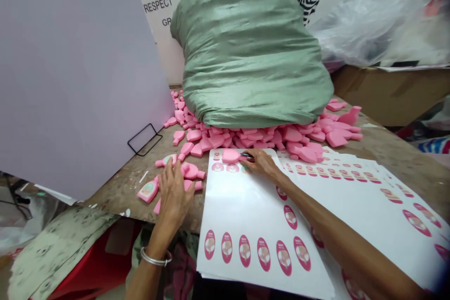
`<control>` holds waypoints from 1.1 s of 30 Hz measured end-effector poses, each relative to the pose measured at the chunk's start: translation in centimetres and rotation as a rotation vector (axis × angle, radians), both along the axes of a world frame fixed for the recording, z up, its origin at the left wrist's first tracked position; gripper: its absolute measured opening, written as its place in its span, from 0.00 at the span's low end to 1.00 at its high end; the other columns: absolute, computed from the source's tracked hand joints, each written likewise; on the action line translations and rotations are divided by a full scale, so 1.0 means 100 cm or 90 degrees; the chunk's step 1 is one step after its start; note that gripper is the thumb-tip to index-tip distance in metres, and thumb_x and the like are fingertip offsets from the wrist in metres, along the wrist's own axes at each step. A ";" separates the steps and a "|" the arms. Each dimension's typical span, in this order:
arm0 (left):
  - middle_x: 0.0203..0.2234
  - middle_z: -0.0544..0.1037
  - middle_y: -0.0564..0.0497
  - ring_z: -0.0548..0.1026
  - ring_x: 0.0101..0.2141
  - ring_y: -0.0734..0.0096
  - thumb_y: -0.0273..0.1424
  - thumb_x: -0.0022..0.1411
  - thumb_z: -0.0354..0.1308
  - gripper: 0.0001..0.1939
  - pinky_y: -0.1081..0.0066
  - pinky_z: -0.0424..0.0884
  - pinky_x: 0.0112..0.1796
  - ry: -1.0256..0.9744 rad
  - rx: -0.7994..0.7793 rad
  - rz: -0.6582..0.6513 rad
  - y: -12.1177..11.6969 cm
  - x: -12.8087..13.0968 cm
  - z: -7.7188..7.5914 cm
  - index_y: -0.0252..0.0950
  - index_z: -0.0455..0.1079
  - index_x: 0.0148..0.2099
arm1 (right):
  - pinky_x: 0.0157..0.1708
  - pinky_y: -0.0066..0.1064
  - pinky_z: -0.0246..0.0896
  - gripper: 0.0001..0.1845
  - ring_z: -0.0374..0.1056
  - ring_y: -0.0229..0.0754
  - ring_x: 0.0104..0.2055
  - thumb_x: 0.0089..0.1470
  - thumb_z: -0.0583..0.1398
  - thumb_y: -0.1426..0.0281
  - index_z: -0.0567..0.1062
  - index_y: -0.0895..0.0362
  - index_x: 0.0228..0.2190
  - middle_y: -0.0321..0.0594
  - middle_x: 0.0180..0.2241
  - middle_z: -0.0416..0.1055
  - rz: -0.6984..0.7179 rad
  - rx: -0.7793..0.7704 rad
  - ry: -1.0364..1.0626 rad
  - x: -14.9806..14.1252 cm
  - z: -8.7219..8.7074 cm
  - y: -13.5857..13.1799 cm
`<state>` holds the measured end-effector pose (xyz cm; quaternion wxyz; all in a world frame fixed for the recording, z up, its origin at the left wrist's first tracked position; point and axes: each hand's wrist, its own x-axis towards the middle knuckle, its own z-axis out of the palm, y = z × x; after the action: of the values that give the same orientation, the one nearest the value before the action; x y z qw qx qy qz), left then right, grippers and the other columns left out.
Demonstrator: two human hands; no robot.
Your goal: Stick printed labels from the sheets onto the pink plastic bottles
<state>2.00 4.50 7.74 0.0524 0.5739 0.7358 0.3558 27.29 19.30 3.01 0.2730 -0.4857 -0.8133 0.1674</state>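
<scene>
My left hand (173,194) has its fingers spread over a few small pink plastic bottles at the table's left front; whether it touches them is unclear. One labelled pink bottle (148,190) lies just left of it. My right hand (260,163) is closed around a small dark tool (247,154), whose kind I cannot make out. Right by that tool, a pink bottle (230,155) lies flat on the upper part of a white sticker sheet (242,206). Oval pink labels run along the sheet's bottom and right side, with a few smaller ones near its top.
A large green sack (253,56) stands behind a heap of pink bottles (246,137). More sticker sheets (337,192) fan out under my right forearm. A pale panel (80,70) rises at left, near a black wire frame (145,139). A cardboard box (372,91) is at right.
</scene>
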 end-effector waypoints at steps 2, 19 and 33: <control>0.61 0.61 0.38 0.53 0.63 0.50 0.30 0.56 0.56 0.26 0.47 0.48 0.60 -0.039 0.011 -0.087 0.007 0.008 0.008 0.34 0.63 0.57 | 0.39 0.35 0.63 0.13 0.70 0.46 0.39 0.50 0.61 0.65 0.77 0.54 0.39 0.42 0.37 0.76 0.065 -0.004 -0.015 0.001 0.015 -0.004; 0.30 0.75 0.46 0.78 0.25 0.68 0.49 0.55 0.60 0.24 0.70 0.75 0.28 -0.734 -0.156 -0.259 0.053 0.094 -0.025 0.32 0.67 0.41 | 0.33 0.35 0.56 0.10 0.65 0.45 0.34 0.59 0.52 0.66 0.70 0.55 0.31 0.42 0.29 0.73 -0.093 0.078 -0.031 0.026 0.000 -0.028; 0.32 0.72 0.48 0.80 0.28 0.64 0.49 0.56 0.59 0.24 0.69 0.76 0.27 -0.749 -0.157 -0.266 0.062 0.107 -0.042 0.33 0.64 0.42 | 0.35 0.34 0.50 0.08 0.63 0.45 0.35 0.58 0.53 0.67 0.68 0.54 0.28 0.41 0.29 0.71 -0.100 0.127 -0.076 0.023 -0.018 -0.031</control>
<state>12.75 10.72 3.49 0.5822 0.4035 0.4918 0.5063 29.55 16.18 1.20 0.2831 -0.5275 -0.8002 0.0348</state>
